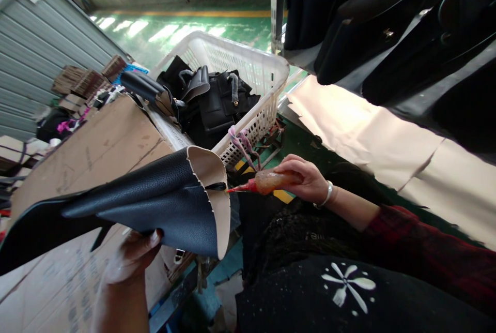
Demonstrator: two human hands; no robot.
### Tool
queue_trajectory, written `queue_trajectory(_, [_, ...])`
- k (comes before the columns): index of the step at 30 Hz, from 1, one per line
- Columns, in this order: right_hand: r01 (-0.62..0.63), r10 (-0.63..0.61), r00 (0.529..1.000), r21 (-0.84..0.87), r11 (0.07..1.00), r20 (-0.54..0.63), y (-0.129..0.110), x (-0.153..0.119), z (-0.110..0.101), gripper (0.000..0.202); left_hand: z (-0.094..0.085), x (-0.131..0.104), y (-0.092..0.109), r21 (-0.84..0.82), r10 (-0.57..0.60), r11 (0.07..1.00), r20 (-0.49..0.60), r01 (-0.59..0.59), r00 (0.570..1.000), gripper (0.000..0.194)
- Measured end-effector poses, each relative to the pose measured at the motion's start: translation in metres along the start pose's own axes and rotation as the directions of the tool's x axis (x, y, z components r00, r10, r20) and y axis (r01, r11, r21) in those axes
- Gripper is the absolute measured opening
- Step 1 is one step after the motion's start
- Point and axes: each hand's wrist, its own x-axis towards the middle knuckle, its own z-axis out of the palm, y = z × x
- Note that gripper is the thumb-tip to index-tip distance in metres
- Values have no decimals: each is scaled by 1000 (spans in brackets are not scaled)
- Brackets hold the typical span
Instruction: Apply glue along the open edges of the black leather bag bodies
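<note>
My left hand [134, 253] grips a black leather bag piece [155, 198] from below, thumb against its side. The piece is folded into a tapered shape, and its end facing me shows a beige lining with a notched edge. In my right hand [304, 175] is a squeeze glue bottle [271, 181], amber, with a red nozzle pointing left. The nozzle tip is at the rim of the beige end, beside a small dark slot; whether it touches cannot be made out. Some fingers of my left hand are hidden behind the leather.
A white plastic basket [256, 59] holding black bags [217, 100] stands ahead. Cardboard [116, 141] covers the table at left, with stacked bundles [85, 82] beyond. Black bag parts [372, 28] hang on a rack at upper right, above beige sheets [387, 152].
</note>
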Motion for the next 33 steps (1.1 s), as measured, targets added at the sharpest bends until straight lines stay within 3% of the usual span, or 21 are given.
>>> queue_trajectory(5, [16,-15,1000,-39,999,14,2,-7,-3,21,-2,0,-5,21,57,998,-7,-56,998,34])
queue_trajectory(12, [-47,48,995,5,999,-83,4,-4,7,25,-7,0,-10,30,65,997,8,-65,998,30])
queue_trajectory(17, [-132,133,991,73,989,-19,11,-6,16,29,-7,-3,-13,-16,73,997,6,-73,997,31])
queue_trajectory(26, [-341,321,939,237,910,121,2,-36,14,43,-10,-2,-18,-36,55,998,-43,-56,998,39])
queue_trajectory(33, [-216,225,973,129,968,-56,0,-28,11,33,-9,-3,-20,-7,63,998,-55,-64,996,43])
